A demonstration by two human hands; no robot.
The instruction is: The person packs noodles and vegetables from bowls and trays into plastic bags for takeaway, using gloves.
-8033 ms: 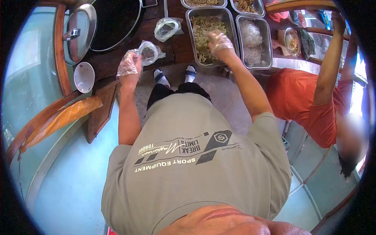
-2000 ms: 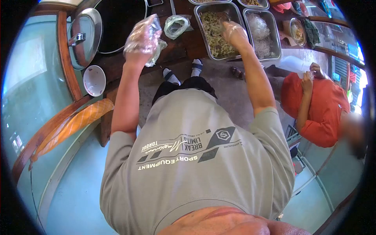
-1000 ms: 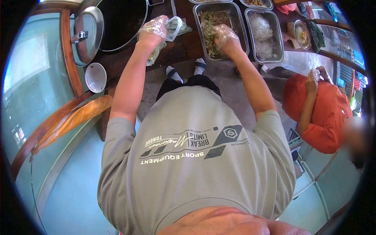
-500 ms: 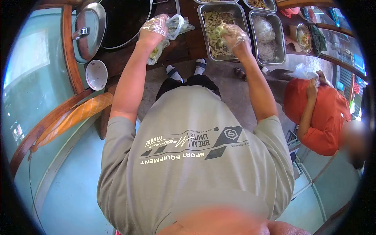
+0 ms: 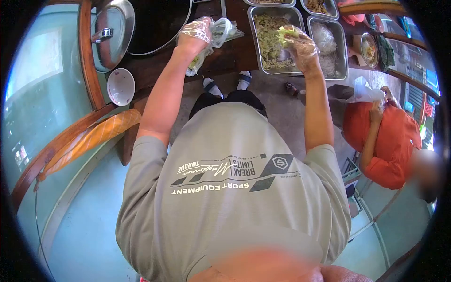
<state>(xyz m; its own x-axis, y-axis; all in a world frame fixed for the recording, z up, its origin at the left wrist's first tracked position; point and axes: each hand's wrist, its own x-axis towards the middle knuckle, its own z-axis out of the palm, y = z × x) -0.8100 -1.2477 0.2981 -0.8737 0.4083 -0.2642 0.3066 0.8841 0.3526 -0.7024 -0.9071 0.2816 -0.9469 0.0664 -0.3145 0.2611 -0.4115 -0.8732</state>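
My left hand (image 5: 196,34), in a clear plastic glove, is closed on a clear plastic bag (image 5: 224,32). The bag hangs below the hand too, with some yellow-green food showing through it. Over the right side of a metal tray (image 5: 256,49), my right hand (image 5: 303,50) wears a similar glove and pinches a clump of pale green shredded vegetable (image 5: 287,34). Chopped pale green vegetable (image 5: 267,35) and brownish food fill that tray. Beside it, a second metal tray (image 5: 345,66) holds white noodles (image 5: 324,40).
A large dark pot (image 5: 155,28) stands at the back left near a glass lid (image 5: 112,35). A white bowl (image 5: 120,87) sits at the left edge beside an orange cloth (image 5: 94,138). At right, a person in a red shirt (image 5: 380,141) handles a white plastic bag (image 5: 369,89).
My right hand has lifted slightly and moved right within the tray area, with the green clump now plainly visible in its fingers. My left hand still grips the bag. The whole view has shifted slightly.
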